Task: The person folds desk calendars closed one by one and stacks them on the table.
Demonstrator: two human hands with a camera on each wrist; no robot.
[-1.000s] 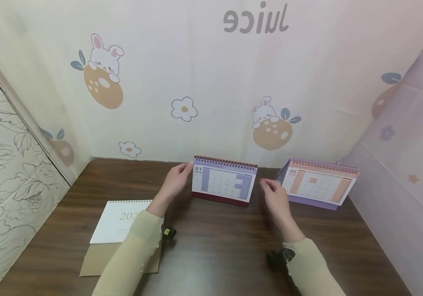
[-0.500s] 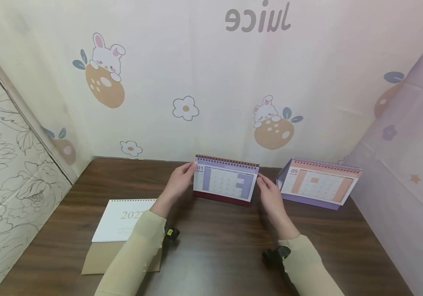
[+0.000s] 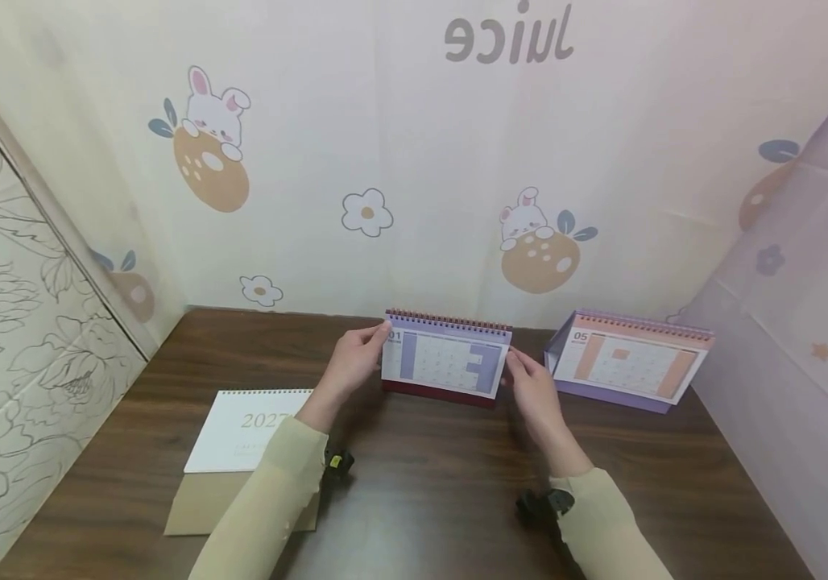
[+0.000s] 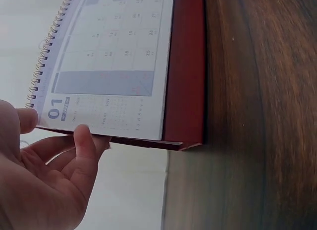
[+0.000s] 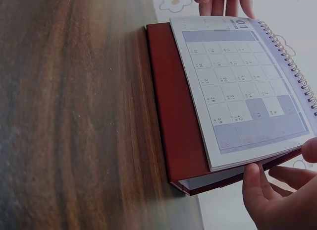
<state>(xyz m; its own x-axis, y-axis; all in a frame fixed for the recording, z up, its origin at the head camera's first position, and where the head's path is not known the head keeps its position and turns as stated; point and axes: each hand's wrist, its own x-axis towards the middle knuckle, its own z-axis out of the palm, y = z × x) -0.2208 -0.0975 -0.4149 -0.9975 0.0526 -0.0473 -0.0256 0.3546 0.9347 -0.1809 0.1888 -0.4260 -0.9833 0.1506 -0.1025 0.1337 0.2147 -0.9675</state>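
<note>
A desk calendar (image 3: 450, 358) with a purple-and-white page marked 01 and a dark red base stands near the back of the table. My left hand (image 3: 356, 358) holds its left side near the top corner. In the left wrist view, that hand's fingers (image 4: 85, 141) lie against the side edge, some reaching behind. My right hand (image 3: 533, 391) holds the right side edge, partly behind it in the right wrist view, where its fingers (image 5: 252, 183) show. The calendar stands upright, leaning back, and its rear is mostly hidden.
Close to the right hand stands a second desk calendar (image 3: 635, 358), orange and purple, marked 05. A white 2027 calendar (image 3: 233, 431) on a tan base is at the left, partly behind the left sleeve. A printed curtain (image 3: 428, 161) hangs behind the wooden table (image 3: 428, 499).
My right hand has moved left from beside the 01 desk calendar onto its right edge. The left hand stays on the left side. The calendar has shifted slightly toward me.
</note>
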